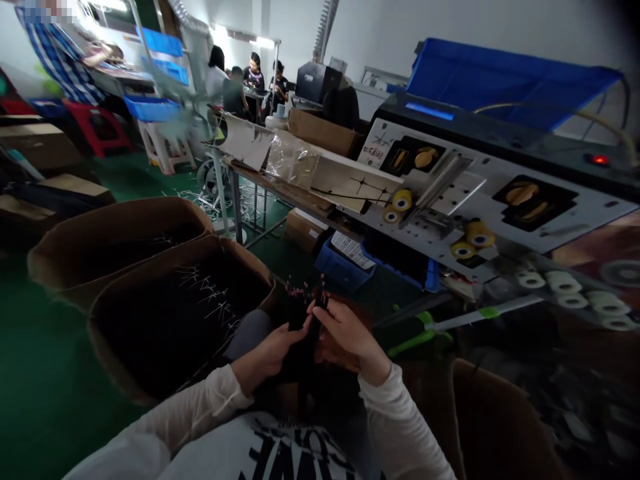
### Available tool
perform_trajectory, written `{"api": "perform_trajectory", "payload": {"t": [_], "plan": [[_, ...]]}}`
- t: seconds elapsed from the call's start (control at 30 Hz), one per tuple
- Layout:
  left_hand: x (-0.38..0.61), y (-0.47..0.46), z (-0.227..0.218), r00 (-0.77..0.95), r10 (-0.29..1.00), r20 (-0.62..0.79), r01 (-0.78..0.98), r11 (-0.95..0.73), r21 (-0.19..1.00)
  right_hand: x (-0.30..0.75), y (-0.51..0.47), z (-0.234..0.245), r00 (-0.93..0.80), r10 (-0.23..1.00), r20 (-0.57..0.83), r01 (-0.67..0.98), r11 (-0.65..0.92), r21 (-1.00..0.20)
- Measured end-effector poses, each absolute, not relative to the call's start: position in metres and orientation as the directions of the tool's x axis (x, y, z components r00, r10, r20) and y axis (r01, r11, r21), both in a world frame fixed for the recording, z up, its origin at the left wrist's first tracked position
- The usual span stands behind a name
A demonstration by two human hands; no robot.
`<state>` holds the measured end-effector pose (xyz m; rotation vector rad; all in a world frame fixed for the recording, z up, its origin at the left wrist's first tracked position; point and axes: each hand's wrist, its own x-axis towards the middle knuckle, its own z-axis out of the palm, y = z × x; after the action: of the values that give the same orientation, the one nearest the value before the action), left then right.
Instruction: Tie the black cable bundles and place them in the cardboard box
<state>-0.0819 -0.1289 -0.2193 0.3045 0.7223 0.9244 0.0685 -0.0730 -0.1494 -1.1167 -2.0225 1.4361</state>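
Pinching closed, the left grip (273, 353) and right grip (347, 333) hold a bundle of black wires (305, 327) tipped with pink terminals (303, 291) before the chest; the light, limp strands look best held mid-bundle. Beside them sits a cardboard carton (115, 353) of similar wires; the blue crate's (340, 270) label is unreadable.

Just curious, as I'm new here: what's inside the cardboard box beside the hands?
The box is filled with dark wires with pale tips. Their mass hides the box's bottom and whatever lies beneath.
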Motion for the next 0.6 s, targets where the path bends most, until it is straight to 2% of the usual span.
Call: {"api": "perform_trajectory", "payload": {"t": [0.1, 0.17, 0.3, 0.43, 0.6], "plan": [[-0.081, -0.134, -0.210, 0.425, 0.798, -0.427, -0.616, 0.601, 0.510, 0.070, -0.066, -0.164, -0.524, 0.849, 0.064, 0.419, 0.322, -0.849], [-0.083, -0.136, -0.207, 0.428, 0.797, -0.425, -0.589, 0.603, 0.538, 0.071, -0.062, -0.176, -0.492, 0.863, 0.114, 0.425, 0.352, -0.834], [-0.084, -0.138, -0.213, 0.422, 0.814, -0.399, -0.571, 0.581, 0.580, 0.070, -0.058, -0.189, -0.486, 0.873, 0.023, 0.302, 0.193, -0.934], [-0.084, -0.141, -0.219, 0.458, 0.796, -0.395, -0.569, 0.605, 0.557, 0.070, -0.059, -0.182, -0.508, 0.861, 0.015, 0.132, 0.095, -0.987], [-0.086, -0.142, -0.215, 0.474, 0.783, -0.402, -0.567, 0.621, 0.541, 0.072, -0.059, -0.177, -0.528, 0.847, -0.066, 0.128, 0.002, -0.992]]}}
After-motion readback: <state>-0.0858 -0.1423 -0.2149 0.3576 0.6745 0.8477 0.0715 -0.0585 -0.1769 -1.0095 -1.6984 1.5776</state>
